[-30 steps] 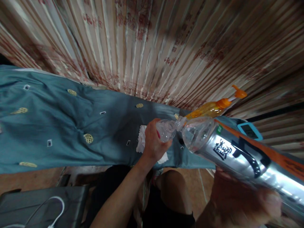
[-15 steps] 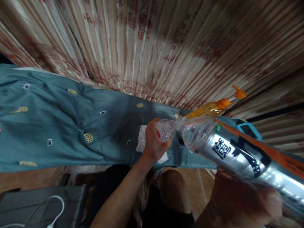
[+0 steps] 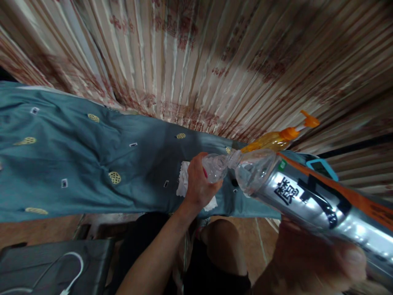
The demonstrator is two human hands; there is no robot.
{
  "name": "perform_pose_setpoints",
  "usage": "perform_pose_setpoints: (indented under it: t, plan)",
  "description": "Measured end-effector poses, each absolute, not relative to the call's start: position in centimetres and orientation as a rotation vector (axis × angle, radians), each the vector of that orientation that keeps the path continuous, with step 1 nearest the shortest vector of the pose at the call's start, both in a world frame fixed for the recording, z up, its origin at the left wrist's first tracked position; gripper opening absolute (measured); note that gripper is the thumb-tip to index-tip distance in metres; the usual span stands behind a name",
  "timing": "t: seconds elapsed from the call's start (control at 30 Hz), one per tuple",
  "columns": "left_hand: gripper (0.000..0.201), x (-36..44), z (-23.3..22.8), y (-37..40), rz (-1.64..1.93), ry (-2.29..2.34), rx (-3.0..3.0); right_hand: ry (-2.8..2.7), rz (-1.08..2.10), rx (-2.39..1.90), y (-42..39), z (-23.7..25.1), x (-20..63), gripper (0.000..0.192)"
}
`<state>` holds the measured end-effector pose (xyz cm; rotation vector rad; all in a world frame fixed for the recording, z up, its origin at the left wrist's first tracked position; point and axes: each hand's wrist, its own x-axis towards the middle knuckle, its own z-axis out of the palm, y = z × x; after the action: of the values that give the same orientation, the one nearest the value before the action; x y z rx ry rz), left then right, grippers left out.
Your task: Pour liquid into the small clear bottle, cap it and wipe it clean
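My left hand [image 3: 199, 180] is wrapped round a small clear plastic bottle [image 3: 214, 166], its narrow end pointing right. My right hand [image 3: 316, 254] grips a large clear bottle [image 3: 310, 198] with a silver and orange label, tilted so its neck points down to the left. The two bottle mouths meet, or nearly so; I cannot tell whether liquid passes between them. Under my left hand lies a crumpled white cloth or tissue [image 3: 183, 180]. Behind the large bottle stands a yellow pump bottle [image 3: 270, 141] with an orange pump head, partly hidden.
A teal patterned cloth [image 3: 92, 164] covers the long surface before me. Pleated curtains [image 3: 184, 61] hang behind it. On the right lies a light-blue-framed device [image 3: 322, 169]. A white cable [image 3: 80, 264] rests on a dark box-like surface [image 3: 95, 254] at lower left.
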<state>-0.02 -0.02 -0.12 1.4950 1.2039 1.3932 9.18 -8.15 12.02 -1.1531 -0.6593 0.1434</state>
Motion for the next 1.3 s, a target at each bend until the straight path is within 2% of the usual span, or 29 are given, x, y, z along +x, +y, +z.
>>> perform_pose_setpoints:
  t: [0.17,0.53,0.73,1.03,1.3]
  plan:
    - [0.075,0.0,-0.2,0.0,1.369,1.205,1.488,-0.684,0.114,-1.022,-7.6,12.2,9.2,0.039]
    - [0.074,-0.1,0.1,0.0,1.366,1.207,1.494,-0.682,0.154,-1.058,-7.8,12.6,8.9,0.037]
    - [0.074,-0.1,0.1,-0.1,1.368,1.208,1.488,-0.694,0.075,-0.988,-7.2,12.5,8.7,0.034]
    - [0.074,0.0,0.0,0.0,1.353,1.197,1.462,-0.709,0.075,-1.008,-7.8,12.2,9.2,0.046]
    - [0.073,0.0,0.1,-0.1,1.358,1.199,1.462,-0.671,0.146,-1.109,-8.3,12.3,8.9,0.046]
